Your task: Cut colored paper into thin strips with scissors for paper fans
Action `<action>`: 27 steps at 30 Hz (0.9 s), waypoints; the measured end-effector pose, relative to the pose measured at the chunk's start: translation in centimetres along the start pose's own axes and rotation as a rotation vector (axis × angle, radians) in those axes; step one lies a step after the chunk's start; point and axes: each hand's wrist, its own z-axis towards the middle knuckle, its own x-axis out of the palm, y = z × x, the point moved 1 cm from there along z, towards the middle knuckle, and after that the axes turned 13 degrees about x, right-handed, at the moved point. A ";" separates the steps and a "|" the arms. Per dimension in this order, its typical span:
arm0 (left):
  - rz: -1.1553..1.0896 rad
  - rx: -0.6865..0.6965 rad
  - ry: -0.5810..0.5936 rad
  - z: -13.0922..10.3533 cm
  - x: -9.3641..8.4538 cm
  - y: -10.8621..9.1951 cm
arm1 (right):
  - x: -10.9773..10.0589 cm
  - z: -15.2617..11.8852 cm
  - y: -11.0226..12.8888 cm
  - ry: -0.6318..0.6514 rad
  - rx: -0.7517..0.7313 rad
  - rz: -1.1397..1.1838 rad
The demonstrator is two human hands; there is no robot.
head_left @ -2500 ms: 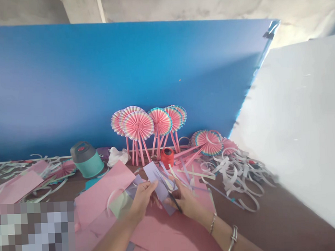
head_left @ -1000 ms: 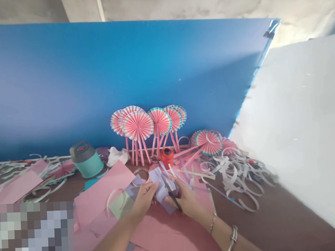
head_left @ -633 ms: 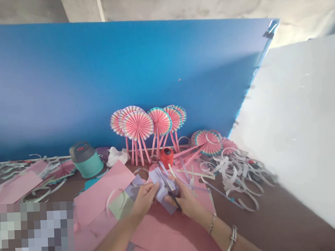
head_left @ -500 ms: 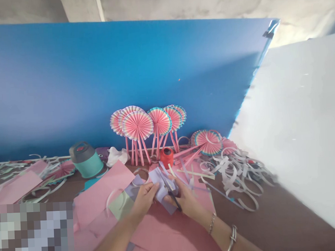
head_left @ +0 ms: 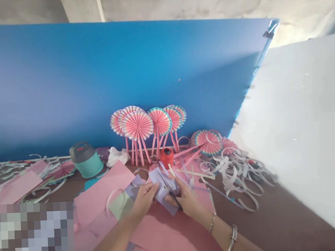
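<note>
My left hand [head_left: 146,196] pinches the left edge of a piece of lavender paper [head_left: 158,177] between thumb and fingers. My right hand [head_left: 184,197] grips the dark handles of a pair of scissors [head_left: 175,200], whose blades lie across the paper and point away from me. A narrow lavender strip runs beside the blades. Under both hands lie large sheets of pink paper [head_left: 158,237]. Just left of my left hand are a pale green sheet [head_left: 119,206] and another lavender piece [head_left: 133,188].
Pink pleated paper fans [head_left: 138,125] on sticks stand against the blue board [head_left: 154,67]. Before them sits a red spool-like object [head_left: 167,157]. A teal container [head_left: 88,164] with a grey lid is at left. Curled paper strips [head_left: 233,174] are heaped at right, beside a white panel [head_left: 303,134].
The scissors and the lavender paper have shifted very slightly in my hands. Everything else looks the same.
</note>
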 end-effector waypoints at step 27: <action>-0.131 -0.014 -0.197 0.6 -1.4 -0.3 | -1.0 0.8 -0.9 -0.098 0.066 -0.009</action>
